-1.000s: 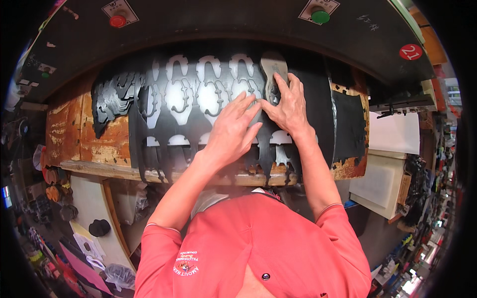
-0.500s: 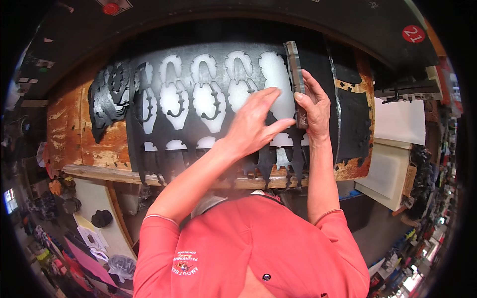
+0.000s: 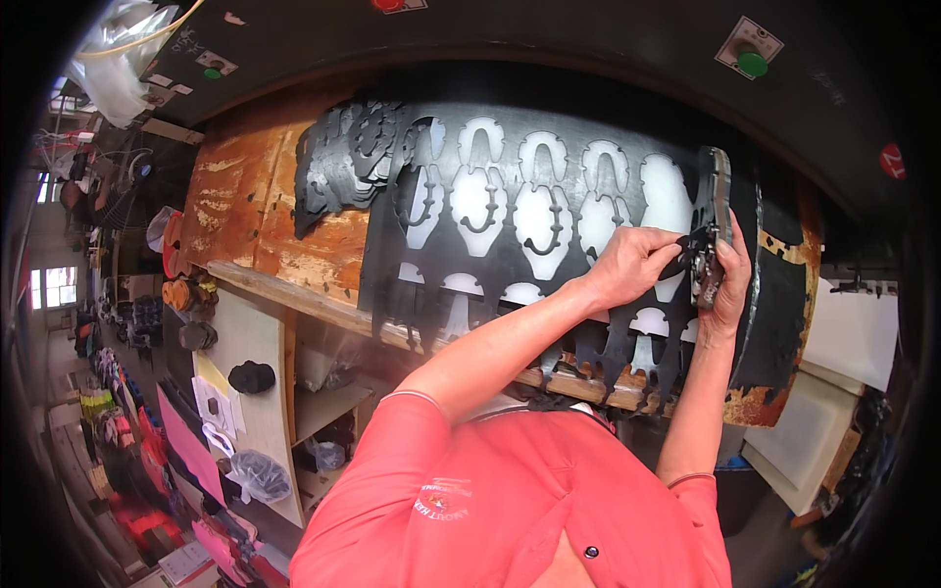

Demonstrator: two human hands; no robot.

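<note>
My right hand (image 3: 727, 279) grips a metal cutting die (image 3: 719, 186), which stands on edge over the right part of a black sheet (image 3: 495, 294). With its fingers pinched, my left hand (image 3: 632, 267) holds a dark cut piece (image 3: 694, 238) at the die's inner side; much of that piece is hidden. Several rounded openings run in a row across the sheet, showing a pale surface (image 3: 544, 220) below. At the left end of the row lies a heap of black cut pieces (image 3: 343, 157).
A worn wooden board (image 3: 245, 196) lies under the sheet, with a wooden rail (image 3: 294, 294) along its near edge. Beyond it spans a dark machine beam (image 3: 549, 39) with a green button (image 3: 752, 64). A pale side table (image 3: 240, 343) stands at left, a white panel (image 3: 858, 318) at right.
The view has swung, shifting the scene rightward. My right hand has turned the die so its inner side shows. My left hand, earlier spread over the sheet, now pinches a dark piece at the die.
</note>
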